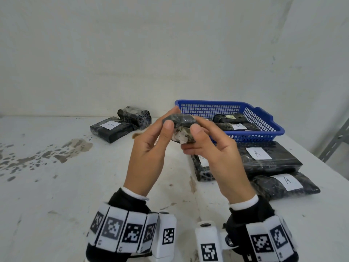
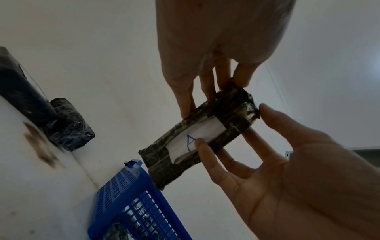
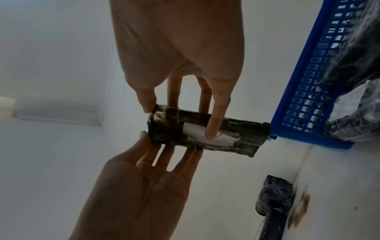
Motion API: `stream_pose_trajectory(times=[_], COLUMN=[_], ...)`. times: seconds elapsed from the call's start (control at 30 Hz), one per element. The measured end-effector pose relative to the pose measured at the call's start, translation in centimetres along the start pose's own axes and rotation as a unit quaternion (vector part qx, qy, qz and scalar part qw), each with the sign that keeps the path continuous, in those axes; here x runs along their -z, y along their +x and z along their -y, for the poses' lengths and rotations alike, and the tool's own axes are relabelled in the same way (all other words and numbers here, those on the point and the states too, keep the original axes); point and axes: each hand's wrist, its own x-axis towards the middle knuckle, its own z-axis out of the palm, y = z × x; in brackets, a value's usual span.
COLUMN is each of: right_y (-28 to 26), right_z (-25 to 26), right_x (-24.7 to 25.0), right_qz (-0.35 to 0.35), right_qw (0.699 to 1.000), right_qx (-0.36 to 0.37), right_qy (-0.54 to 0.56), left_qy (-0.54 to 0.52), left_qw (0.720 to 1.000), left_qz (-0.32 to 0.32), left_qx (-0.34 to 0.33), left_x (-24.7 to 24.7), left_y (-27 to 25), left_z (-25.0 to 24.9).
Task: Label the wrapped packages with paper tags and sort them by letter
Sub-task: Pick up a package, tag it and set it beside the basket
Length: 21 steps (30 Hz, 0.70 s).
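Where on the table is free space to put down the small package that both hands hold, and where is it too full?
The table is bare on the near left, in front of the dark stains. A narrower strip runs between the two packages at the wall and the blue basket. The right side is crowded: three tagged packages lie against the basket.

The setting is a plain sorting or packing workspace. A stained white table [image 1: 56, 186] stands against a bare white wall [image 1: 132, 53]. A blue plastic basket [image 1: 264, 118] sits far right; a grey metal shelf upright [image 1: 336, 142] stands at the right edge.
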Motion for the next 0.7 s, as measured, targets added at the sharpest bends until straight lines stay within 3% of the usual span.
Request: stream_pose_trajectory(times=[0.37, 0.7], right_y=[-0.2, -0.1], right_z=[0.4, -0.2], right_x=[0.2, 0.7], right_qz=[-0.005, 0.033], right_qw=[1.0, 0.999], right_qx=[0.025, -0.014], right_qy=[0.011, 0.034], left_qy=[0.012, -0.019], left_qw=[1.0, 0.992], left_qz=[0.0, -0.018], left_qx=[0.004, 0.124], left_x=[0.0, 1.0], left_y=[-0.1, 0.3], left_z=[0.0, 0.4])
